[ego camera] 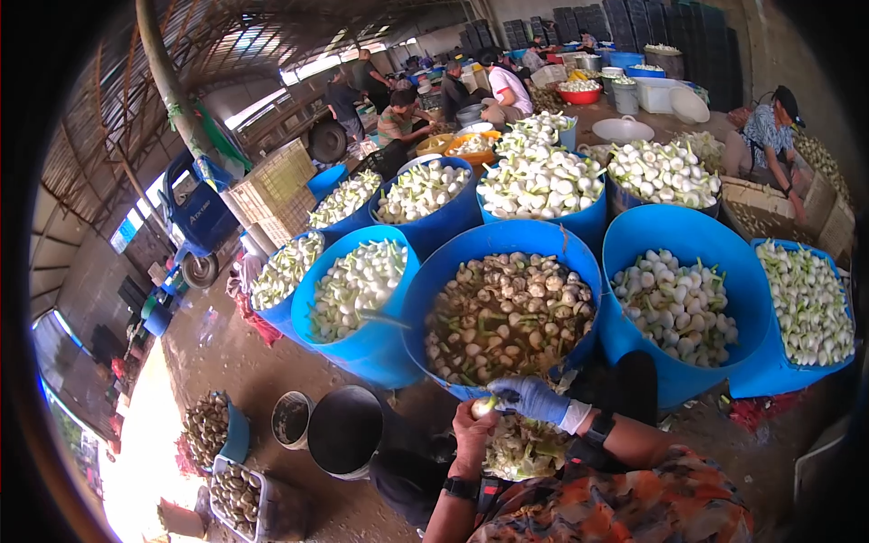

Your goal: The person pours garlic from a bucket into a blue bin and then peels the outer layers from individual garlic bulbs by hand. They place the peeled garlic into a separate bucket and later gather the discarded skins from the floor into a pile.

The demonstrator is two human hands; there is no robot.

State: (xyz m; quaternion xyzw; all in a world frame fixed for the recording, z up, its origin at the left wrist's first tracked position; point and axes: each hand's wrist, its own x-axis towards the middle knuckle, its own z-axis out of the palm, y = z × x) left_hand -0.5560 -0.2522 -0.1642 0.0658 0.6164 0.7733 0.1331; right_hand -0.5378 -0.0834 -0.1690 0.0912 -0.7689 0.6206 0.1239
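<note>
My bare left hand grips a white bulb that looks like fresh garlic, with a green stem. My right hand, in a blue-grey glove, is at the bulb's stem end; its fingers are curled, and whether they hold a tool is hidden. Below both hands lies a heap of pale peelings between my knees. Just beyond them stands a large blue tub, where brownish unpeeled bulbs sit in murky water.
Blue tubs of white bulbs flank it, one at left and one at right. A black bucket and a smaller pail stand left of my legs. A person bends over a crate at right; several people work behind.
</note>
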